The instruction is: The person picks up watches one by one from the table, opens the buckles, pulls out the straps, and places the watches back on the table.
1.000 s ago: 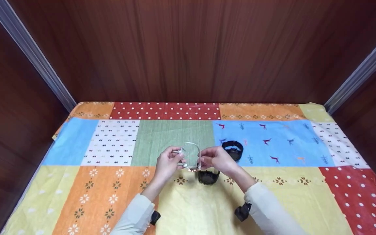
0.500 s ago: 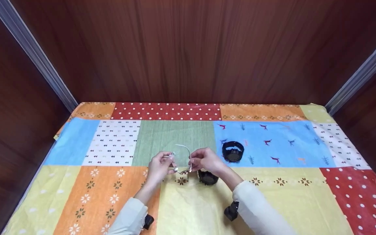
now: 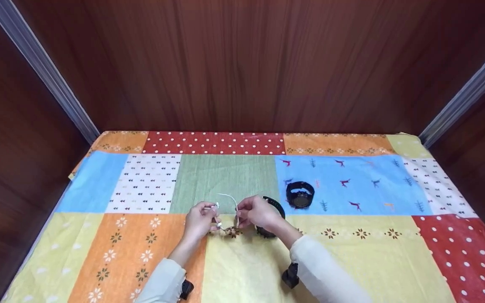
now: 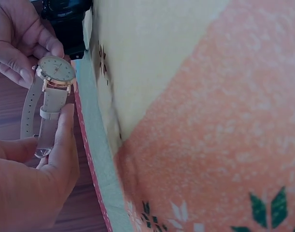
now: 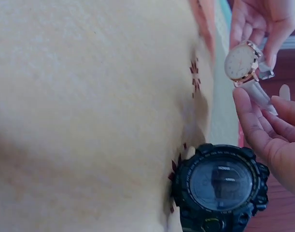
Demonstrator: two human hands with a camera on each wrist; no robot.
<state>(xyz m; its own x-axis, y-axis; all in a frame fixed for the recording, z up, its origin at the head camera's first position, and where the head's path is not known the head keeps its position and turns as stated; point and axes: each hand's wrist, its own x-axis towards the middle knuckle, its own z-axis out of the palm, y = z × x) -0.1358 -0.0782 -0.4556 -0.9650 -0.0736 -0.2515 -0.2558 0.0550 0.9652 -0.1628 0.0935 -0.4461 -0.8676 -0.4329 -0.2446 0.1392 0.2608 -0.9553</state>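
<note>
Patchwork cloth (image 3: 242,273); left grip (image 3: 198,219), right grip (image 3: 258,212) narrow on watch (image 4: 57,69)

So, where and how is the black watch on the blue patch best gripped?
Probably by its strap, pinched from the right: it arches open behind the dial, and the right hand and other black watch are leftward.

White-dialed watch (image 5: 240,63) is held between two hands: strap pinched by right hand (image 5: 280,147), opposite side gripped by left hand (image 5: 265,19). Black watch (image 5: 219,186) is seen just beside right hand, dial exposed; pale cloth (image 5: 89,121) is marked with dark-red motifs (image 5: 194,77).
</note>
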